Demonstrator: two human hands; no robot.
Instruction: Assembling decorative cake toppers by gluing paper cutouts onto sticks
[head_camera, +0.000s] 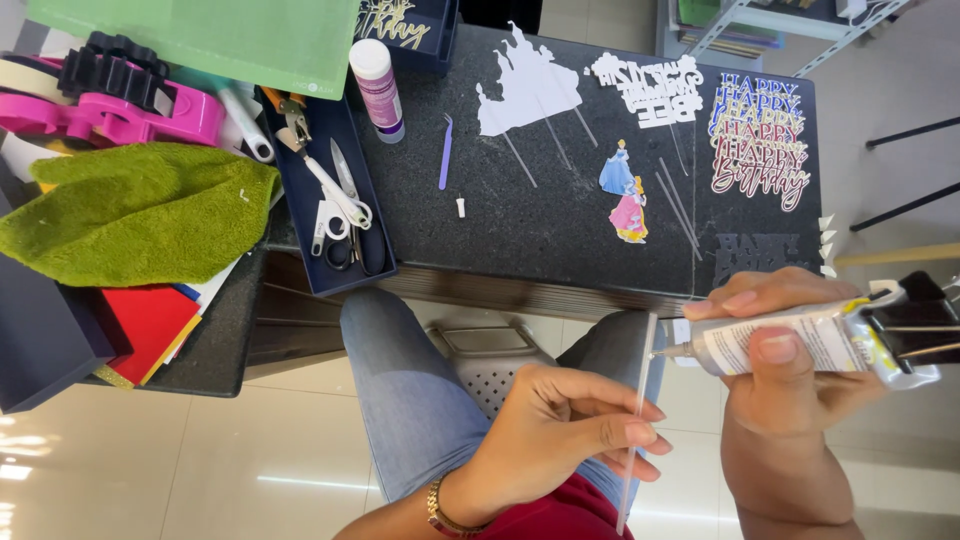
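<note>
My left hand (560, 425) pinches a thin clear stick (638, 400), held nearly upright over my lap. My right hand (790, 350) grips a glue tube (790, 345) with a black binder clip (915, 320) on its rolled end. The tube's fine nozzle touches the stick near its top. On the dark table (560, 240) above lie two princess cut-outs (625, 195), a white castle cut-out (525, 90), white lettering (650, 90), stacked birthday lettering (755, 135) and more clear sticks (675, 205).
A navy tray (340, 200) holds scissors and pliers. Beside it stand a white glue bottle (378, 88) and a purple tool (445, 150). At left are a green cloth (130, 210), pink tape dispenser (120, 100), green mat (210, 35) and coloured paper (150, 325).
</note>
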